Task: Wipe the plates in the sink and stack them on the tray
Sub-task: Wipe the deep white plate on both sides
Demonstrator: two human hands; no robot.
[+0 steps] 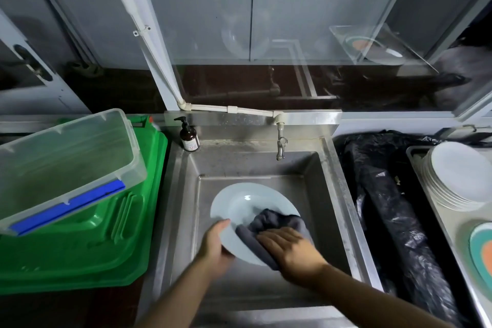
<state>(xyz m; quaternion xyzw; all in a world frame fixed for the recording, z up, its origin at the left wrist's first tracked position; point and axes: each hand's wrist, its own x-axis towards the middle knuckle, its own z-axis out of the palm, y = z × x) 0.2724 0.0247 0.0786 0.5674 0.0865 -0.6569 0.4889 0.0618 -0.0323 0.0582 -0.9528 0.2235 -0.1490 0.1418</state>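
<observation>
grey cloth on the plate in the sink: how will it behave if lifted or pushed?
The cloth lies bunched in folds under the right hand, so it is probably limp and would droop when lifted. Pushed, it likely slides and crumples over the plate, whose surface shows a glossy highlight. It looks thick, perhaps heavier if damp; wetness cannot be told.

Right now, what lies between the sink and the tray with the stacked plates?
A black plastic bag fills the gap between the sink and the tray, seen in the head view.
</observation>
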